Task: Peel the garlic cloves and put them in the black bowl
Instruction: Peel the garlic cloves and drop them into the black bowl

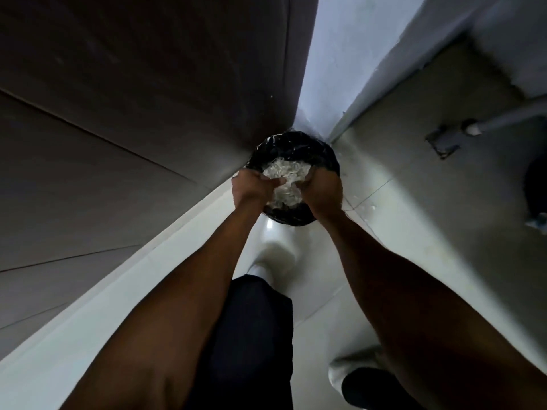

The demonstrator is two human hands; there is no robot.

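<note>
A round bin lined with a black bag (296, 146) stands on the floor in a corner. Both arms reach down over it. My left hand (251, 186) and my right hand (322, 189) are held close together above its mouth, fingers curled around a loose heap of white garlic skins (285, 179). More white skins show below the hands inside the bag. No peeled cloves and no black bowl are in view.
A brown panelled surface (133, 128) fills the left, and a pale wall (340, 69) meets it behind the bin. The tiled floor (414, 202) has a few white scraps (373, 207) on it. A grey pipe (503, 119) is at the right. White shoes (275, 258) are below.
</note>
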